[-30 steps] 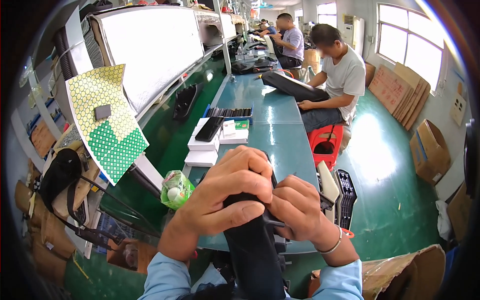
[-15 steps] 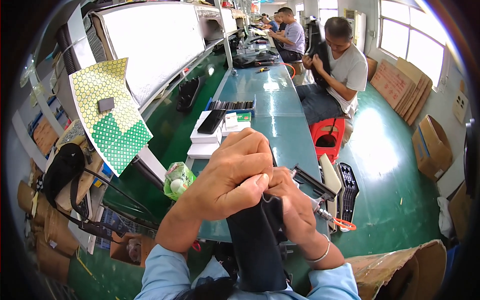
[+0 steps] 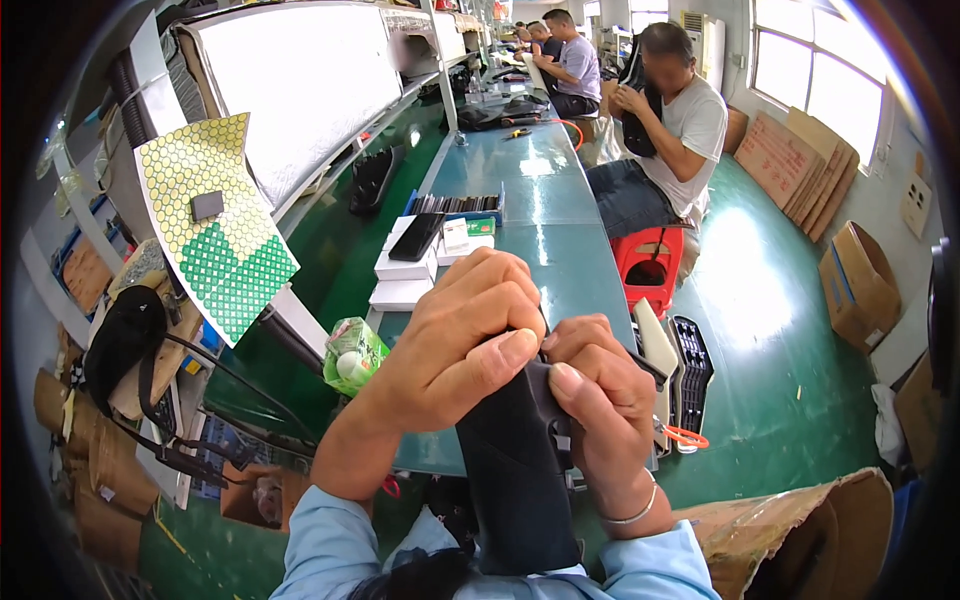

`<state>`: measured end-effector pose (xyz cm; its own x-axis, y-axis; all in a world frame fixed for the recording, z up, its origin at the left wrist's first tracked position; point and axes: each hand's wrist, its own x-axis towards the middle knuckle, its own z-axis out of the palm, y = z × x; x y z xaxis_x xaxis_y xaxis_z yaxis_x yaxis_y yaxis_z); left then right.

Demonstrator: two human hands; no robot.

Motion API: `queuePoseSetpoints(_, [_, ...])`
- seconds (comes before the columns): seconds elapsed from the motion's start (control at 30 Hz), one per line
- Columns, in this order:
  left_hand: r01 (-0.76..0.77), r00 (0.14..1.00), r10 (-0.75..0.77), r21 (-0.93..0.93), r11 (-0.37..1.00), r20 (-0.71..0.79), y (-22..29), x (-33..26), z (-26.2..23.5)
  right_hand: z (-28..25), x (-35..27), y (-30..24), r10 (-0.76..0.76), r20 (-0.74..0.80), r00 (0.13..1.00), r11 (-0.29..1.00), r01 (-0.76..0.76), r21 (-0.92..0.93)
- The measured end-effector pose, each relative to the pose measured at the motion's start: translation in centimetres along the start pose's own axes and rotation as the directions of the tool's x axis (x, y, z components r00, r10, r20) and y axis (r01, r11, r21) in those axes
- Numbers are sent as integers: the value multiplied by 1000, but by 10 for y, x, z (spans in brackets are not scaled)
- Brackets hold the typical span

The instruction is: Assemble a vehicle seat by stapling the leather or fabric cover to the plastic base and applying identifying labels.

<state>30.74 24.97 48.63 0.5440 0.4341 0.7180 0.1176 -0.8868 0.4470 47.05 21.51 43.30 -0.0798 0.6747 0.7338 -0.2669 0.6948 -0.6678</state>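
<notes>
Between my two hands is a long black part [image 3: 512,470] with a smooth, leather-like covering; its lower end hangs towards my body. My left hand [image 3: 458,345] is closed over the top end, its thumb pressed near the edge. On the right side my right hand [image 3: 600,395] pinches the part's edge, thumb on top. A darker notched or clip-like edge shows beside the right thumb. What lies under the curled fingers is hidden.
White boxes with a black phone [image 3: 417,237] lie on the green table [image 3: 560,260]. Close by stand a blue tray [image 3: 470,205] and a green bag [image 3: 354,355]. A co-worker [image 3: 665,130] sits on a red stool [image 3: 650,270]. At lower right is a cardboard box [image 3: 790,530].
My right hand has shifted a little right and apart from my left, exposing more of the black part's edge. My left hand stays closed at the top. The co-worker's hands have risen slightly.
</notes>
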Motion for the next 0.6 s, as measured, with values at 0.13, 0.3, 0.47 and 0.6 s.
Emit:
queuePoseSetpoints(0.13, [-42,999,42,-118,992,-1,-3,-7,-5,0,1,0,129,111,985,992,-126,-26])
queuePoseSetpoints(0.3, [-143,976,147,-33,989,161,-1,-2,-10,2,0,8,140,118,983,979,-155,130])
queuePoseSetpoints(0.47, [39,993,-55,153,987,102,11,-3,-7,0,-10,9,146,218,965,976,-176,126])
queuePoseSetpoints(0.6, [71,993,-84,165,984,77,11,-5,-6,-15,-13,15,90,335,938,985,-134,110])
